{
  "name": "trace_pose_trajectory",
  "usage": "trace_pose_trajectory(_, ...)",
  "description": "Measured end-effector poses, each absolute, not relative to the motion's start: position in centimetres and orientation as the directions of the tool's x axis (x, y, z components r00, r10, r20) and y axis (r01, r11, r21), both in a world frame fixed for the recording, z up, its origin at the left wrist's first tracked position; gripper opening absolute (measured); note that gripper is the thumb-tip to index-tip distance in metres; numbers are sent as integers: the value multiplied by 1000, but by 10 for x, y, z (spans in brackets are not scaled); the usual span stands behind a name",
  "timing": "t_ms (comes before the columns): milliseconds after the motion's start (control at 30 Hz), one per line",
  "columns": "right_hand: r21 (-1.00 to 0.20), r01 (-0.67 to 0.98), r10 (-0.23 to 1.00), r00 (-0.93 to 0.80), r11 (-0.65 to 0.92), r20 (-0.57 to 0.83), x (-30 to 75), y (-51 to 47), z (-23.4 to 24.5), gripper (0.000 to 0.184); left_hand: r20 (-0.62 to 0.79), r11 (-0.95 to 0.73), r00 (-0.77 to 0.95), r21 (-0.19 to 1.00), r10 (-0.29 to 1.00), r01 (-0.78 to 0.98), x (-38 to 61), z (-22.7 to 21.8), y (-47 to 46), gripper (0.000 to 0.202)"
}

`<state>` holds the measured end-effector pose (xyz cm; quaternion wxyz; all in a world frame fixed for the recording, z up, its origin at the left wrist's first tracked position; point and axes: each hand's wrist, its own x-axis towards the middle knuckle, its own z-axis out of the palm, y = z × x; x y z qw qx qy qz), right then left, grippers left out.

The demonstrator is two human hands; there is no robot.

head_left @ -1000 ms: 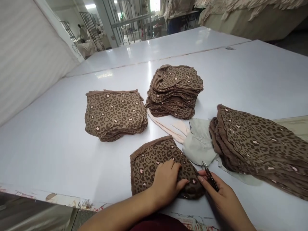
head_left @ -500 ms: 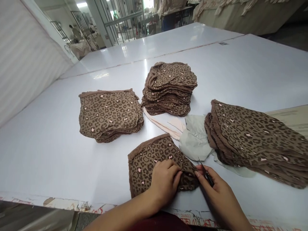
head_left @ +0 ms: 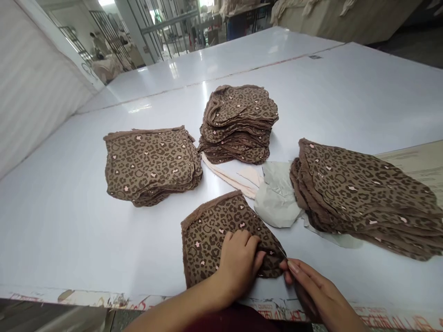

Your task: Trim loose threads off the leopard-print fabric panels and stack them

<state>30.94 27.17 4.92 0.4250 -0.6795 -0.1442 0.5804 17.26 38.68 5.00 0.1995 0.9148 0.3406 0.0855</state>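
Count: 1 single leopard-print piece (head_left: pixel 221 226), flat at the near edge, centre; 3 stacks of same print: left stack (head_left: pixel 150 163), far stack (head_left: pixel 238 120), right stack (head_left: pixel 367 193). Layers per stack: can't count.

Hands: 2. Left hand (head_left: pixel 238 260) rests on the single piece, fingers curled; can't tell if it pinches cloth. Right hand (head_left: pixel 311 281) closed on 1 thin metal tool (head_left: pixel 283 251), tip at the piece's right edge; rest hidden by fingers.

Scraps mid-table: pink strip (head_left: pixel 228 176) plus pink offcut (head_left: pixel 251 175), can't tell if joined. Crumpled grey sheet (head_left: pixel 278 198) just left of right stack, partly under it.

Surface: glossy white table (head_left: pixel 86 240), seam across far side. Room: white ribbed material (head_left: pixel 34 60) left, beige bin (head_left: pixel 339 23) far right, 1 person (head_left: pixel 98 45) far left.

Writing: red lettering (head_left: pixel 391 321) along near edge, plus beige printed sheet (head_left: pixel 415 161) right; neither legible.
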Motion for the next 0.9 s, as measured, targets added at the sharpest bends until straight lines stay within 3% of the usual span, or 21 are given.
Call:
trace_pose_trajectory(133, -775, -255, 725, 274, -579, -632, 307, 275, 55, 39, -4, -682, 749, 408, 663, 606, 177, 47, 385, 10)
trace_pose_trajectory(300, -759, -276, 763, 116, -590, -635, 298, 277, 63, 42, -15, -620, 721, 498, 693, 606, 174, 49, 386, 9)
trace_pose_trajectory(467, -746, -326, 767, 88, -581, -636, 289, 279, 54, 46, -39, -607, 699, 464, 714, 646, 173, 53, 387, 8)
trace_pose_trajectory(700, -749, -343, 774, 89, -567, -626, 288, 280, 55, 44, 85, -596, 692, 590, 717, 545, 169, 52, 385, 13)
trace_pose_trajectory(900, -677, -431, 743, 24, -596, -669, 291, 282, 57, 46, 206, -645, 686, 596, 698, 478, 167, 44, 380, 12)
